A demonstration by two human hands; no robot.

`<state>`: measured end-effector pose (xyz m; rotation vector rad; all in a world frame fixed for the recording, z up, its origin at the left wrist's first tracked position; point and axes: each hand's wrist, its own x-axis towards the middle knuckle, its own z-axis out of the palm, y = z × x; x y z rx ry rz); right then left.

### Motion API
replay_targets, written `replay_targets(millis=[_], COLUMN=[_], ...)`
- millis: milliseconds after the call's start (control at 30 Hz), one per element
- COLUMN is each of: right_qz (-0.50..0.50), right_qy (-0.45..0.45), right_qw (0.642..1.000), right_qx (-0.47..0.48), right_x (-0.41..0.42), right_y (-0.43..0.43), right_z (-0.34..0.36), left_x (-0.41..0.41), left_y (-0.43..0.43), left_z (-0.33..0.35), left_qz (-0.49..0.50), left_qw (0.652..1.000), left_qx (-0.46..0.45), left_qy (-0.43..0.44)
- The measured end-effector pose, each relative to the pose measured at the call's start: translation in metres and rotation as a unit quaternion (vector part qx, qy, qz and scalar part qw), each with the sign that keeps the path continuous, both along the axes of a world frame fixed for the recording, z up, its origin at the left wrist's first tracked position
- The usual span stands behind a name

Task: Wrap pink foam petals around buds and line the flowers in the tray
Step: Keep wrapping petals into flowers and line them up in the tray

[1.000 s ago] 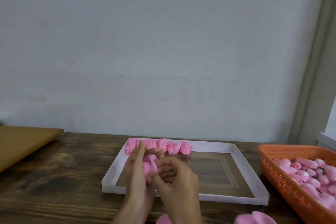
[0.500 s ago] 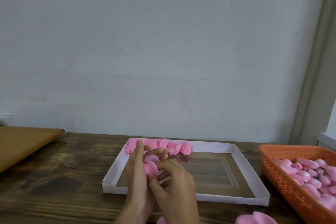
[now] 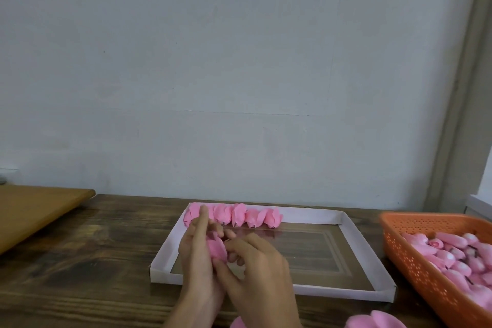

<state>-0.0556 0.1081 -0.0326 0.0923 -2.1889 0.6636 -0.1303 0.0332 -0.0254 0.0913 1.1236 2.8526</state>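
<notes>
Beyond the left hand [image 3: 197,255] and right hand [image 3: 261,266], both pinching an unfinished flower [image 3: 216,247], one part row [image 3: 234,214] lines the mostly bare tray [image 3: 332,291].

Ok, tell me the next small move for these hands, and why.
Probably squeeze the wrapping of the flower snug before setting it down: the left hand cups it and the right hand pinches it above the tray, apart from the row at the far wall, so it looks unfinished.

I am working in a craft workshop: wooden worktop [image 3: 80,274] against a bare wall [image 3: 239,61], orange basket [image 3: 415,269] of pink foam buds [image 3: 452,255] on the right.
</notes>
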Motion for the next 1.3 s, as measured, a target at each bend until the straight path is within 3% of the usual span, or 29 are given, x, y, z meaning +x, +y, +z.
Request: replay_targets(millis=[100, 300, 500, 600, 867, 1133, 1300], right_qz=[0.020, 0.090, 0.082, 0.116, 0.164, 0.136, 0.181], right_qy=[0.021, -0.037, -0.002, -0.044, -0.104, -0.128, -0.155], right_qw=[0.999, 0.995, 0.997, 0.992, 0.980, 0.979, 0.969], right_qx=[0.026, 0.017, -0.002, 0.024, 0.049, 0.080, 0.064], right_x=[0.001, 0.002, 0.000, 0.000, 0.003, 0.005, 0.007], right_y=[0.010, 0.023, 0.024, 0.033, 0.049, 0.049, 0.052], right_z=[0.009, 0.014, 0.016, 0.017, 0.021, 0.024, 0.026], left_x=[-0.004, -0.006, -0.007, -0.004, 0.005, 0.003, -0.002], left_y=[-0.002, -0.003, -0.003, -0.001, 0.008, 0.012, 0.010], left_z=[-0.001, -0.006, -0.009, -0.008, -0.009, -0.011, -0.018], left_qz=[0.011, -0.002, -0.015, -0.046, -0.120, -0.111, -0.096], left_qw=[1.000, 0.999, 0.994, 0.989, 0.986, 0.985, 0.985], left_qx=[-0.002, -0.050, -0.101, -0.126, -0.115, -0.118, -0.133], left_qy=[-0.002, 0.000, 0.035, 0.055, 0.032, 0.061, 0.048])
